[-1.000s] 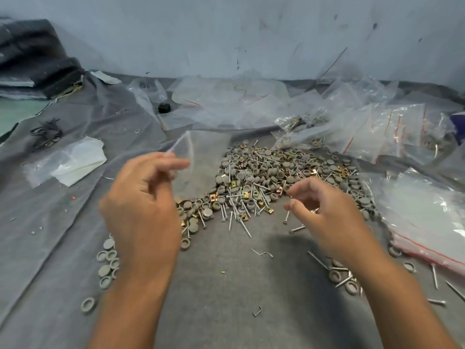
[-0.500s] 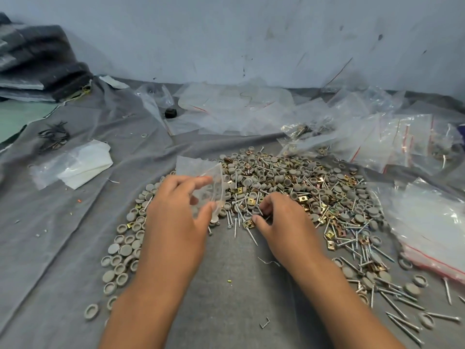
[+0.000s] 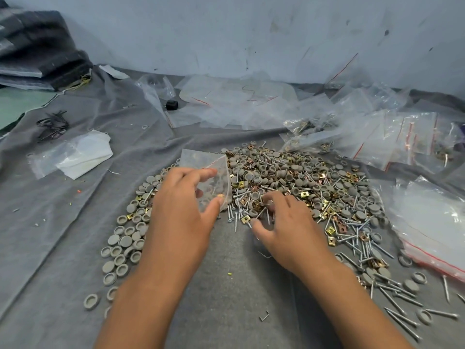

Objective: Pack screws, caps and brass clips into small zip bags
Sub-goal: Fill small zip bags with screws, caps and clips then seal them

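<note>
My left hand (image 3: 181, 215) pinches a small clear zip bag (image 3: 208, 177) between thumb and fingers, holding it upright at the left edge of the pile; a few small parts show through it. The pile (image 3: 289, 182) mixes grey caps, screws and brass clips on grey cloth. My right hand (image 3: 279, 222) hovers over the pile's near edge, fingers curled down among screws and clips with the thumb spread apart. Whether it pinches anything is hidden.
Loose grey caps (image 3: 125, 238) spread to the left of my left arm; long screws (image 3: 392, 293) lie at the right. Filled zip bags (image 3: 377, 139) are heaped at the back right, a stack of empty bags (image 3: 432, 222) on the right, a white bag (image 3: 75, 157) on the left.
Both hands came down and forward to the pile. The left hand lowered the bag to the pile's left edge; the right hand moved left into the screws and clips.
</note>
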The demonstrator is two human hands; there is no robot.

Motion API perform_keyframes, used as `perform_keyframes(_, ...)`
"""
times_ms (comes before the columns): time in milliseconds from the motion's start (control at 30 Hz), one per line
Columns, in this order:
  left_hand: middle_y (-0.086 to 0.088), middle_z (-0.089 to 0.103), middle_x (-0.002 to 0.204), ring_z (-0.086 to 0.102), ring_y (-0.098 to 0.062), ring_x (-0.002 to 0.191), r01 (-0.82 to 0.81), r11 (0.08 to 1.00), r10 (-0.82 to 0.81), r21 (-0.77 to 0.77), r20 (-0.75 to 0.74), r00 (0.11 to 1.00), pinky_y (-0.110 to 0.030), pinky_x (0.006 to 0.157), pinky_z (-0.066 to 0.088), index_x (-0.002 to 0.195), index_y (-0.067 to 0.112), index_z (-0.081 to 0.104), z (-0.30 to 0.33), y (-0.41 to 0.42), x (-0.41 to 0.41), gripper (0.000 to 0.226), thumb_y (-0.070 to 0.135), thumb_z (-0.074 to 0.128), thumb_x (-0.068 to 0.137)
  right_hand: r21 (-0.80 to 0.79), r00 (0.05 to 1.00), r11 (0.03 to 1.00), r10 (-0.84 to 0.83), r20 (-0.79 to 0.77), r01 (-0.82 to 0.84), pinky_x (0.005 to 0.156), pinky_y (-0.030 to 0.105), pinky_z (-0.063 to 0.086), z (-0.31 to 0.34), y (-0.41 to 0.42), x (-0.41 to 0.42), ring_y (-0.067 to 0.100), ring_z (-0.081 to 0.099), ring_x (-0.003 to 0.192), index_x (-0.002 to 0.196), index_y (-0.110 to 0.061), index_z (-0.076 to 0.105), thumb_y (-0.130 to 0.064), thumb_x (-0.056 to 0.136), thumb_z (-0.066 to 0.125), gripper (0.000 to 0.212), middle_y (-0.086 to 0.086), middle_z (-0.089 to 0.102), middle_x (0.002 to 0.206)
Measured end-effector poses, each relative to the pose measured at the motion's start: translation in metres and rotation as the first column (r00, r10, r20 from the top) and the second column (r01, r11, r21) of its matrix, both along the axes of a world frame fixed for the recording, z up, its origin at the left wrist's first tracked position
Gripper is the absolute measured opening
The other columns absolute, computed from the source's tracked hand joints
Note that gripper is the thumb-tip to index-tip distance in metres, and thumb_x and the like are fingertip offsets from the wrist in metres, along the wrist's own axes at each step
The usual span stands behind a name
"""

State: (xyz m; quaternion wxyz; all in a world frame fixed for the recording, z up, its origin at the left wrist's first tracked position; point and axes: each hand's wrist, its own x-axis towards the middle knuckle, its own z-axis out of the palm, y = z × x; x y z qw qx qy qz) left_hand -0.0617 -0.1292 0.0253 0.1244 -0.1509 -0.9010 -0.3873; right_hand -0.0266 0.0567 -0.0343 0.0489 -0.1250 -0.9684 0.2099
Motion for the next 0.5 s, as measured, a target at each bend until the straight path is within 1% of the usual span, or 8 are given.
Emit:
perform_keyframes(67, 0.017, 0.051, 0.110, 0.050, 0.012, 0.087, 0.013, 1.000, -0.013, 0.010, 0.001, 1.000, 0.003, 0.082, 0.031, 0.128, 0.029, 0.065, 0.000, 0.001, 0.001, 0.046, 0.021, 0.079, 0.085, 0.105, 0.999, 0.994, -0.005, 0.042, 0.001, 0.085, 0.030, 0.035, 0.000, -0.003, -0.003, 0.020, 0.043, 0.122, 0.144, -0.038, 0.033, -0.070, 0.088, 0.055, 0.068, -0.004, 0.046, 0.129)
perform_keyframes(100, 0.017, 0.051, 0.110, 0.051, 0.011, 0.088, 0.018, 1.000, -0.018, 0.013, 0.001, 1.000, 0.003, 0.082, 0.032, 0.128, 0.028, 0.065, -0.001, 0.001, 0.001, 0.046, 0.021, 0.079, 0.085, 0.116, 0.999, 0.993, -0.010, 0.039, 0.005, 0.083, 0.029, 0.034, 0.001, -0.005, -0.004, 0.021, 0.044, 0.121, 0.144, -0.038, 0.035, -0.069, 0.089, 0.055, 0.066, -0.003, 0.047, 0.127)
perform_keyframes(167, 0.016, 0.052, 0.111, 0.052, 0.009, 0.088, 0.025, 1.000, -0.025, 0.017, 0.002, 1.000, 0.004, 0.081, 0.031, 0.128, 0.028, 0.065, -0.001, 0.001, 0.002, 0.046, 0.020, 0.079, 0.085, 0.072, 1.000, 0.997, -0.010, 0.022, 0.008, 0.079, 0.030, 0.035, 0.003, -0.004, -0.004, 0.021, 0.048, 0.117, 0.135, -0.038, 0.043, -0.059, 0.093, 0.058, 0.049, -0.003, 0.049, 0.121)
perform_keyframes(233, 0.015, 0.052, 0.112, 0.052, 0.008, 0.088, 0.031, 0.999, -0.031, 0.015, 0.001, 1.000, 0.004, 0.081, 0.031, 0.128, 0.027, 0.065, -0.001, 0.001, 0.003, 0.046, 0.019, 0.079, 0.085, 0.042, 0.999, 0.999, 0.031, 0.028, -0.032, 0.077, 0.031, 0.039, 0.005, 0.000, 0.000, 0.020, 0.050, 0.111, 0.122, -0.036, 0.048, -0.046, 0.096, 0.058, 0.030, -0.005, 0.051, 0.113)
perform_keyframes(333, 0.015, 0.052, 0.112, 0.053, 0.007, 0.089, 0.038, 0.999, -0.038, 0.002, 0.008, 0.999, 0.004, 0.080, 0.032, 0.128, 0.028, 0.064, -0.002, 0.001, 0.003, 0.046, 0.020, 0.079, 0.085, 0.026, 0.994, 0.995, 0.092, 0.062, -0.093, 0.078, 0.035, 0.048, 0.009, 0.005, 0.011, 0.017, 0.051, 0.102, 0.108, -0.034, 0.052, -0.033, 0.097, 0.054, 0.012, -0.010, 0.051, 0.104)
perform_keyframes(433, 0.016, 0.051, 0.113, 0.052, 0.008, 0.089, 0.041, 0.999, -0.041, -0.002, 0.017, 0.999, 0.006, 0.080, 0.031, 0.129, 0.029, 0.063, -0.001, 0.003, 0.004, 0.047, 0.021, 0.078, 0.086, 0.001, 0.990, 0.992, 0.127, 0.060, -0.128, 0.076, 0.040, 0.053, 0.011, 0.009, 0.020, 0.011, 0.055, 0.086, 0.099, -0.033, 0.056, -0.026, 0.098, 0.054, 0.007, -0.016, 0.056, 0.088)
perform_keyframes(467, 0.016, 0.051, 0.113, 0.052, 0.008, 0.088, 0.045, 0.999, -0.045, -0.003, 0.017, 0.999, 0.006, 0.080, 0.030, 0.129, 0.029, 0.063, -0.001, 0.004, 0.004, 0.047, 0.021, 0.078, 0.086, -0.028, 0.991, 0.992, 0.125, 0.044, -0.124, 0.075, 0.037, 0.053, 0.011, 0.012, 0.021, 0.009, 0.057, 0.082, 0.097, -0.033, 0.058, -0.025, 0.099, 0.055, 0.008, -0.016, 0.059, 0.086)
perform_keyframes(500, 0.016, 0.051, 0.113, 0.052, 0.008, 0.087, 0.048, 0.999, -0.048, -0.003, 0.018, 0.999, 0.007, 0.080, 0.030, 0.129, 0.029, 0.063, -0.001, 0.006, 0.004, 0.047, 0.021, 0.078, 0.086, -0.063, 0.993, 0.991, 0.117, 0.023, -0.115, 0.073, 0.031, 0.054, 0.012, 0.014, 0.022, 0.004, 0.058, 0.080, 0.097, -0.034, 0.059, -0.025, 0.100, 0.057, 0.009, -0.016, 0.062, 0.087)
